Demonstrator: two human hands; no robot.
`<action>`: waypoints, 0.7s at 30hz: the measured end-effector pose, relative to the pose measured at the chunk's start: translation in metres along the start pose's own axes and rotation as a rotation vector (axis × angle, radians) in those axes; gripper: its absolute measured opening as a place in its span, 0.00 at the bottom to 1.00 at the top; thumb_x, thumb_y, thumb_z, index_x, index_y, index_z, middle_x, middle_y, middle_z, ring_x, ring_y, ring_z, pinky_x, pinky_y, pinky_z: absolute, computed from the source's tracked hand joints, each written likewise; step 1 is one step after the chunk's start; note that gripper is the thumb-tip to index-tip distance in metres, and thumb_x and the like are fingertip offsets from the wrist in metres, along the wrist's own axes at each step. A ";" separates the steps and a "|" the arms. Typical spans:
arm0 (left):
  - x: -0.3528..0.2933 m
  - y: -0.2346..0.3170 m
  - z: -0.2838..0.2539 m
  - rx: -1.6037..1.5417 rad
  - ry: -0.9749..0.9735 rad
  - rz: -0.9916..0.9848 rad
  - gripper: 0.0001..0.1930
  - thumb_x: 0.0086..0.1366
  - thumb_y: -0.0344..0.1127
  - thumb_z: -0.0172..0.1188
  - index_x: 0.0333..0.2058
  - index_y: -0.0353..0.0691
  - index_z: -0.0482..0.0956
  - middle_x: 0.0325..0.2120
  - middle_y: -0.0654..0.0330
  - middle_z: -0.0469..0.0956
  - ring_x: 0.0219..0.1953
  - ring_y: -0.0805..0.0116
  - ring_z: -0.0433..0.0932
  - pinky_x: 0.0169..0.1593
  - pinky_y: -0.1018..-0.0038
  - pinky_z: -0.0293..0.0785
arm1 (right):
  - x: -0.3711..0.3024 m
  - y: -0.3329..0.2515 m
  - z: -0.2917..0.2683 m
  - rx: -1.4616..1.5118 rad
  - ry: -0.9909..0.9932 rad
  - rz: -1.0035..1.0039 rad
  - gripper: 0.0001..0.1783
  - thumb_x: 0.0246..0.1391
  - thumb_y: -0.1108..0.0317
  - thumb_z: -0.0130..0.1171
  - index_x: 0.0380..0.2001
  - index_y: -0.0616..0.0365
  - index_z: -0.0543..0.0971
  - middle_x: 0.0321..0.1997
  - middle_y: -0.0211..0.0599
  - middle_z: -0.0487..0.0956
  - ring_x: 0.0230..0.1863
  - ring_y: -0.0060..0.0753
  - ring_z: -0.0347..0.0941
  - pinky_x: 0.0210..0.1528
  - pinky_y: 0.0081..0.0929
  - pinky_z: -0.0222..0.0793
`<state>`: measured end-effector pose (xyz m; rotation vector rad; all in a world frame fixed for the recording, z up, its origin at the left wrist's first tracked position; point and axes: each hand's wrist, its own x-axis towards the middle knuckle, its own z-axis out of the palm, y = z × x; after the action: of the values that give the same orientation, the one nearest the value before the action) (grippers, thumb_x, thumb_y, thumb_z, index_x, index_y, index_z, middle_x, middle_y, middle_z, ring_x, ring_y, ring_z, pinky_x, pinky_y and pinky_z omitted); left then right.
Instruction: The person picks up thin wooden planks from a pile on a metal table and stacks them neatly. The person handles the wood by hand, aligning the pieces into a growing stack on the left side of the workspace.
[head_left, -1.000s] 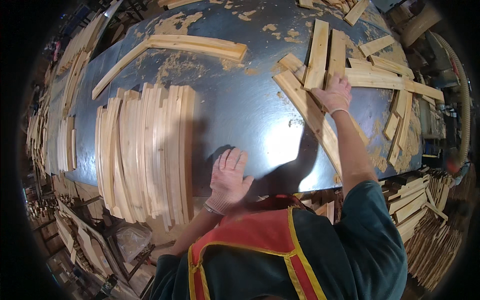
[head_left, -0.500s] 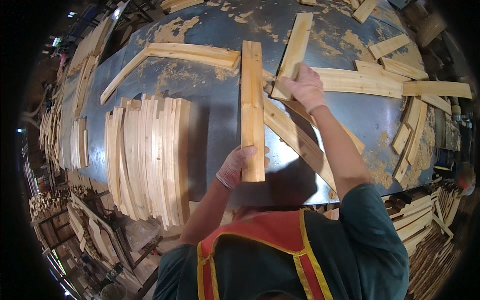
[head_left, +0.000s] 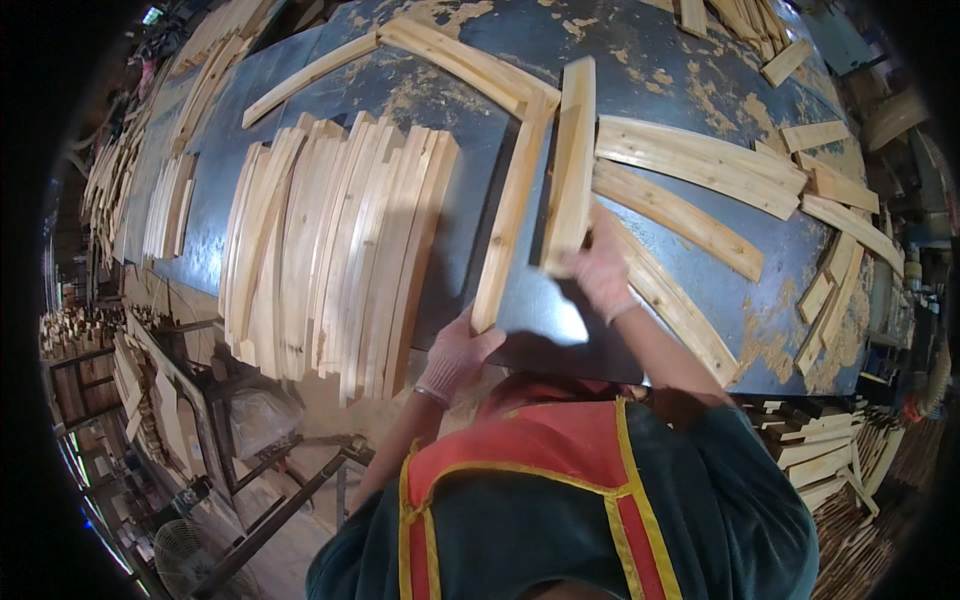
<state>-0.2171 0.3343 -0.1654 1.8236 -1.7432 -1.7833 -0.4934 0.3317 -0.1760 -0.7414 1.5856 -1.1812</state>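
My left hand (head_left: 462, 356), in a pale work glove, is closed round the near end of a narrow wooden slat (head_left: 512, 215). That slat runs away from me on its edge, its far end by a curved wooden piece (head_left: 465, 68). My right hand (head_left: 600, 268), gloved too, grips the near end of a wider wooden board (head_left: 573, 165) beside the slat, with a gap between them. Some of its fingers are hidden behind the board. Right of this board, a curved plank (head_left: 700, 165) and a shorter curved piece (head_left: 690, 215) lie on the dark table (head_left: 225, 225).
A row of upright-edged curved slats (head_left: 335, 250) stands at the table's near left, overhanging its edge. Several offcuts (head_left: 825, 285) and sawdust (head_left: 770, 335) lie at the right. A fan (head_left: 190, 555) stands on the floor at lower left.
Both pieces have shifted; my right hand has come nearer to me with its board, and the left-hand slat has turned onto its edge. My view has moved too.
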 end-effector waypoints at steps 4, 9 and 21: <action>-0.027 -0.043 -0.026 0.502 0.286 0.171 0.34 0.64 0.48 0.68 0.66 0.39 0.75 0.53 0.51 0.82 0.48 0.56 0.83 0.52 0.62 0.79 | -0.087 0.088 0.080 -0.208 -0.289 0.079 0.50 0.50 0.60 0.70 0.73 0.60 0.59 0.58 0.58 0.81 0.62 0.52 0.79 0.65 0.38 0.73; 0.001 -0.058 -0.043 1.021 0.620 0.466 0.47 0.60 0.56 0.70 0.71 0.37 0.65 0.67 0.47 0.70 0.72 0.44 0.63 0.75 0.47 0.55 | -0.076 0.033 0.162 -0.496 -0.677 -0.023 0.20 0.54 0.67 0.60 0.52 0.55 0.77 0.46 0.49 0.83 0.49 0.57 0.80 0.51 0.42 0.76; 0.004 -0.032 -0.021 1.206 0.628 0.420 0.49 0.59 0.50 0.70 0.74 0.40 0.57 0.69 0.45 0.62 0.73 0.40 0.59 0.76 0.43 0.52 | -0.053 0.042 -0.140 -1.244 0.109 0.134 0.52 0.40 0.50 0.75 0.70 0.48 0.68 0.63 0.51 0.74 0.68 0.55 0.68 0.70 0.47 0.66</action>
<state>-0.1829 0.3295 -0.1828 1.6656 -2.7364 0.1609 -0.6047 0.4393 -0.1908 -1.2967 2.3712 0.0047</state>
